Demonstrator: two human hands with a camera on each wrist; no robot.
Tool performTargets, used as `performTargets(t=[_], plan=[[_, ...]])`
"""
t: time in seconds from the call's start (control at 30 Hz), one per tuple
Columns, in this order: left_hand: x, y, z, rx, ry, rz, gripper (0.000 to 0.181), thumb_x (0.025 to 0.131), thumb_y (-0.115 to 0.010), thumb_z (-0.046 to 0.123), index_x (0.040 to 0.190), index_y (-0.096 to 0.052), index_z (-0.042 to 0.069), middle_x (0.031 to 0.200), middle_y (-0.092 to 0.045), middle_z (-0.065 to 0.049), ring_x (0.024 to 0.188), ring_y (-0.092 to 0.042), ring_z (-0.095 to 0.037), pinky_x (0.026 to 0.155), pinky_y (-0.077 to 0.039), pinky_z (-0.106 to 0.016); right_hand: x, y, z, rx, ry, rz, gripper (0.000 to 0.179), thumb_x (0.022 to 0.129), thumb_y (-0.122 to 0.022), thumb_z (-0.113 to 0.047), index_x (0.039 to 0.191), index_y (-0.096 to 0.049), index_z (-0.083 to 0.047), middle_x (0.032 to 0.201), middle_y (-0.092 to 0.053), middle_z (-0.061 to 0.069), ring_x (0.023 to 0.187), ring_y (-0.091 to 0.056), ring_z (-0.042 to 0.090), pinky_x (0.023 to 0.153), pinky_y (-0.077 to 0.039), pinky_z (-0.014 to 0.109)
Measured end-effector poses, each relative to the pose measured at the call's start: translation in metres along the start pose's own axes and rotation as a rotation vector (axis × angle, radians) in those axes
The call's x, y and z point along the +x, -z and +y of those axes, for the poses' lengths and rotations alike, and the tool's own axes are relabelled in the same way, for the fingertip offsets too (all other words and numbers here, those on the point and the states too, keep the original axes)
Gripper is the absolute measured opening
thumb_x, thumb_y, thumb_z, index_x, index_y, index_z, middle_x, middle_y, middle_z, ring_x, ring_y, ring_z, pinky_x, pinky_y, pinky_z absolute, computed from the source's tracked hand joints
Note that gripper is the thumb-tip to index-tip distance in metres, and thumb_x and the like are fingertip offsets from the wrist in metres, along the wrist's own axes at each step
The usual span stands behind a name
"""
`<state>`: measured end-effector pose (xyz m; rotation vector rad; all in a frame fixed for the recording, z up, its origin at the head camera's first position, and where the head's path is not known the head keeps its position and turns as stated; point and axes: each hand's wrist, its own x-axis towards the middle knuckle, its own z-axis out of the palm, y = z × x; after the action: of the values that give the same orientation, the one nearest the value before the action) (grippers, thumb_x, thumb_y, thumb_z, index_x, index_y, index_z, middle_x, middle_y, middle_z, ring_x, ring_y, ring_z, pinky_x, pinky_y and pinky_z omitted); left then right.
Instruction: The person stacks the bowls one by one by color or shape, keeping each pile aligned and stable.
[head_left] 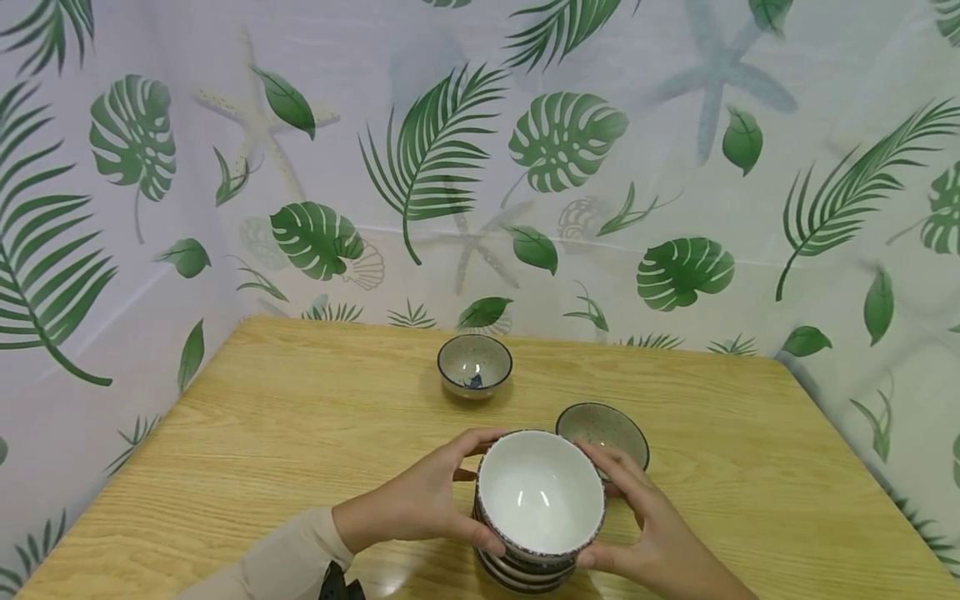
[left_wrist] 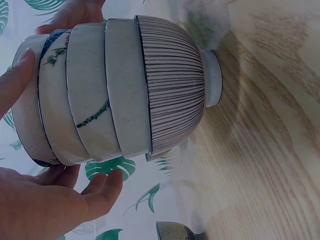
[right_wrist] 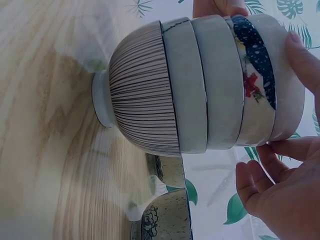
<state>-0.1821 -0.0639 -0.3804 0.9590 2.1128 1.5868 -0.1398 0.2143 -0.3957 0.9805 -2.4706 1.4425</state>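
A nested stack of several bowls stands on the table, topped by a white bowl with a dark speckled rim. My left hand grips that top bowl at its left side, thumb in front and fingers toward the back. On the opposite side my right hand holds the same bowl, thumb near the front rim. In the left wrist view, a bowl with thin dark stripes forms the bottom of the stack, its foot at the tabletop. A patterned bowl with a dark blue band and red flower sits just under the top one.
Behind the stack, a speckled grey bowl with a dark rim stands partly hidden by the right hand and the stack. Farther back is another grey bowl with a blue motif inside. A leaf-printed curtain borders the wooden table.
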Motion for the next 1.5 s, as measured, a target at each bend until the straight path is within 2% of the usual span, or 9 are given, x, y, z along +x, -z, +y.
performTargets(t=[0.27,0.47,0.57,0.67,0.73,0.83,1.07,1.27,1.5], plan=[[-0.001,0.002,-0.001,-0.014,-0.008,-0.032,0.097,0.068,-0.089,0.019,0.147,-0.033,0.015,0.141,-0.045,0.0,0.131,-0.04,-0.02,0.1,-0.043,-0.032,0.0,0.003,0.001,0.009,0.01,-0.022,0.092,0.072,-0.083,-0.012,0.149,-0.033,-0.011,0.139,-0.041,0.007,0.124,-0.04,0.007,0.09,-0.046,0.024],[-0.002,0.004,-0.003,-0.017,-0.016,-0.044,0.093,0.072,-0.085,0.03,0.148,-0.033,0.015,0.143,-0.043,-0.001,0.132,-0.039,-0.02,0.101,-0.043,-0.032,0.001,0.004,-0.002,-0.02,0.023,-0.001,0.06,0.093,-0.06,-0.006,0.148,-0.036,-0.011,0.138,-0.043,0.003,0.115,-0.05,0.007,0.086,-0.05,0.026],[-0.001,0.006,-0.003,-0.033,-0.021,-0.044,0.077,0.085,-0.073,0.037,0.147,-0.035,0.013,0.144,-0.043,-0.004,0.131,-0.042,-0.022,0.101,-0.044,-0.031,0.003,0.005,-0.002,-0.02,-0.002,0.057,0.049,0.096,-0.049,0.002,0.144,-0.042,-0.007,0.134,-0.049,0.001,0.111,-0.054,0.006,0.084,-0.053,0.026],[0.001,0.006,-0.004,-0.034,-0.013,-0.018,0.057,0.099,-0.051,0.039,0.146,-0.039,0.009,0.145,-0.044,-0.007,0.13,-0.044,-0.024,0.101,-0.043,-0.029,0.005,0.005,-0.001,-0.01,-0.071,0.147,0.039,0.097,-0.047,0.003,0.135,-0.051,-0.004,0.12,-0.06,0.001,0.107,-0.057,0.005,0.08,-0.055,0.025],[0.003,0.006,-0.004,-0.006,-0.01,0.015,0.049,0.103,-0.041,0.036,0.143,-0.044,0.007,0.143,-0.048,-0.008,0.13,-0.045,-0.024,0.101,-0.043,-0.03,0.006,0.006,-0.002,-0.011,-0.134,0.205,0.032,0.098,-0.05,-0.001,0.129,-0.057,-0.004,0.11,-0.064,0.0,0.099,-0.061,0.004,0.077,-0.056,0.024],[0.008,0.008,-0.004,0.056,-0.004,0.081,0.044,0.105,-0.035,0.033,0.136,-0.054,0.007,0.134,-0.057,-0.006,0.127,-0.048,-0.021,0.104,-0.041,-0.033,0.008,0.008,-0.002,-0.017,-0.205,0.259,0.025,0.099,-0.051,-0.007,0.121,-0.061,-0.004,0.099,-0.068,0.002,0.091,-0.065,0.008,0.078,-0.056,0.023],[0.025,0.014,0.0,0.265,-0.09,0.162,0.04,0.106,-0.035,0.029,0.112,-0.068,0.008,0.112,-0.069,-0.003,0.113,-0.06,-0.016,0.098,-0.047,-0.037,0.014,0.016,0.003,-0.057,-0.228,0.358,0.022,0.1,-0.05,-0.01,0.109,-0.066,0.002,0.091,-0.07,0.002,0.089,-0.064,0.004,0.081,-0.052,0.015],[0.04,0.02,0.004,0.357,-0.132,0.16,0.043,0.106,-0.034,0.03,0.098,-0.072,0.01,0.102,-0.071,0.0,0.11,-0.061,-0.015,0.096,-0.048,-0.036,0.016,0.019,0.009,-0.124,-0.255,0.424,0.024,0.101,-0.049,-0.013,0.109,-0.068,-0.002,0.098,-0.07,-0.009,0.096,-0.061,-0.002,0.084,-0.046,0.009],[0.053,0.023,0.008,0.366,-0.097,0.176,0.044,0.105,-0.035,0.033,0.1,-0.072,0.009,0.104,-0.071,-0.003,0.11,-0.061,-0.016,0.092,-0.05,-0.035,0.013,0.027,0.018,-0.141,-0.402,0.46,0.032,0.102,-0.047,-0.026,0.121,-0.063,-0.006,0.124,-0.06,-0.003,0.105,-0.054,-0.003,0.081,-0.045,0.011]])
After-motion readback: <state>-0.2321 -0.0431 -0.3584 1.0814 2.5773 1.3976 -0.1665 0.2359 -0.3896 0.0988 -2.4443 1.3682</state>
